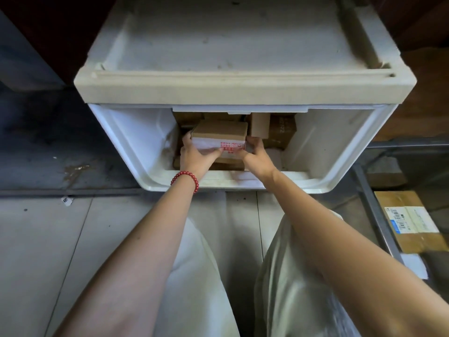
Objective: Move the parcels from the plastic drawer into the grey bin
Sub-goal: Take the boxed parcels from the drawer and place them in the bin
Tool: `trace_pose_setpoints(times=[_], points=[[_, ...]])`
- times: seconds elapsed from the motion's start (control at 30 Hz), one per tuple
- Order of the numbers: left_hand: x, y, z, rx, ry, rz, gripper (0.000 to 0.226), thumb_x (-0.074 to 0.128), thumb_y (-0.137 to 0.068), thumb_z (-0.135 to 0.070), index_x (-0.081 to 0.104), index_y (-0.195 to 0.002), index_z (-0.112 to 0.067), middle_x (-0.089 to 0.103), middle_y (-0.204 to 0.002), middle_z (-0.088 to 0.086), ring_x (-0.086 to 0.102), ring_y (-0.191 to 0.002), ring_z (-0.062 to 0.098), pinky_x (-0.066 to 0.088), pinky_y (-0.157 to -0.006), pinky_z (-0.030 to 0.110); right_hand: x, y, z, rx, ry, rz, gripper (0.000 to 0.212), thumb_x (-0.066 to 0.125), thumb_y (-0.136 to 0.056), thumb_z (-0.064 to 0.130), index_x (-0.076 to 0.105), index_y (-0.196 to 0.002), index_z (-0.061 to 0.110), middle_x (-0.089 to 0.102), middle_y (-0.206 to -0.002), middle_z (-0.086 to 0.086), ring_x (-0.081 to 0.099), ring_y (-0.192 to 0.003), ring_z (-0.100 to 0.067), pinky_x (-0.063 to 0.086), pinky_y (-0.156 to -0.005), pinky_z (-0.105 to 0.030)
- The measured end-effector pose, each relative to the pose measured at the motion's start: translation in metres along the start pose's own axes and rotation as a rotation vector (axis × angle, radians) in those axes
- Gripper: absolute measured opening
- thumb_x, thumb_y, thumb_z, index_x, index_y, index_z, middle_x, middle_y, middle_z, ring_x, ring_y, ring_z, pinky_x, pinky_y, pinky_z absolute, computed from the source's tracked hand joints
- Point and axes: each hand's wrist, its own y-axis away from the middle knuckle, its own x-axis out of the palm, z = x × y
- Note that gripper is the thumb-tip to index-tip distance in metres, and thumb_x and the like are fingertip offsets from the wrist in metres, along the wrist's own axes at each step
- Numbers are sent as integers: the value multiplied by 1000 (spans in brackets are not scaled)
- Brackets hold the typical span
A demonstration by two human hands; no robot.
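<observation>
A white plastic drawer (126, 144) stands pulled out from its cabinet at the middle of the view. Several brown cardboard parcels lie inside it. A small cardboard parcel (220, 136) with a white label and red print sits on top of the pile. My left hand (195, 155) grips its left end and my right hand (256, 156) grips its right end. More parcels (279, 132) stand behind it to the right. At the right edge is the grey bin (379, 215), with a labelled cardboard box (410, 221) in it.
The cream cabinet top (233, 57) overhangs the back of the drawer. Grey floor tiles (73, 239) lie to the left, and a dark stained strip of floor (48, 142) runs beside the cabinet. My knees in pale trousers are below the drawer.
</observation>
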Motion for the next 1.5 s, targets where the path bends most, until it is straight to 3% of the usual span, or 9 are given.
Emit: trace_pose_setpoints(times=[0.23,0.4,0.5,0.63,0.73,0.83,1.0,1.2,1.5], points=[[-12,38,-3,113,42,9,92,76,-80,-30,18,-151,-19,31,-150,10,34,-137,24,29,-104,24,-16,34,1,-55,-28,-50,42,62,-91,30,37,-122,18,56,-120,-2,56,-114,-23,42,-106,-46],[-19,75,0,170,81,15,93,76,-78,-34,19,-151,-23,35,-140,7,41,-128,19,30,-103,24,-23,80,0,-156,-79,-55,42,61,-93,25,36,-124,13,51,-106,15,55,-104,-8,44,-102,-32],[-21,100,5,207,125,54,99,80,-73,-38,19,-150,-28,46,-138,0,47,-125,17,39,-108,36,-30,105,-6,-200,-133,-70,40,61,-94,21,32,-119,13,53,-124,1,55,-109,-7,48,-86,-12],[-24,130,12,224,193,72,98,83,-72,-32,21,-148,-27,58,-130,-3,57,-116,13,46,-102,35,-41,134,-8,-238,-186,-45,48,58,-96,26,28,-131,15,46,-138,-6,51,-120,-11,47,-75,-6],[-29,148,21,231,260,95,84,81,-75,-20,29,-142,-24,59,-121,-7,61,-106,9,51,-87,22,-48,148,-14,-227,-154,18,56,63,-87,48,34,-130,28,42,-142,-4,47,-127,-15,48,-94,-20],[-32,158,30,193,272,94,73,80,-76,-16,39,-136,-21,62,-124,2,62,-109,15,53,-92,34,-49,160,-19,-150,-95,78,74,68,-66,69,41,-128,38,51,-137,-1,52,-125,-17,46,-102,-40],[-36,163,34,172,242,69,72,81,-76,-20,39,-134,-22,60,-127,7,60,-110,16,51,-96,36,-50,166,-20,-114,-25,108,56,62,-91,36,38,-141,31,54,-127,3,52,-113,-12,41,-74,-17],[-37,165,38,216,165,79,73,80,-76,-23,38,-135,-26,57,-132,3,51,-122,16,42,-106,39,-49,161,-25,-74,25,59,87,70,-85,42,21,-151,14,51,-139,-1,52,-121,-17,39,-98,-32],[-36,162,39,263,207,125,75,83,-64,-49,44,-128,-47,49,-133,-10,44,-128,14,42,-106,44,-51,159,-22,-201,106,114,58,72,-85,28,48,-137,19,61,-115,5,58,-106,-12,46,-90,-21]])
